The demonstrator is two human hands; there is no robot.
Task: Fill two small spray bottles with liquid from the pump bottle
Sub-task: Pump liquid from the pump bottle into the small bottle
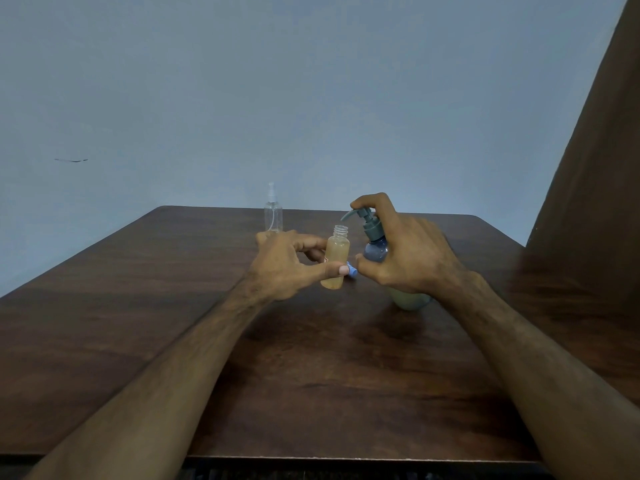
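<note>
Your left hand (287, 265) pinches the uncapped small bottle (335, 263) under the spout; your right hand (405, 251) grips the pump bottle (375, 249), forefinger on its head.

A plain indoor room, home or office not clear, shown by a dark wood-grain table (173, 306) against a bare pale blue wall (242, 98) with a brown curtain (595, 150) at right.
</note>
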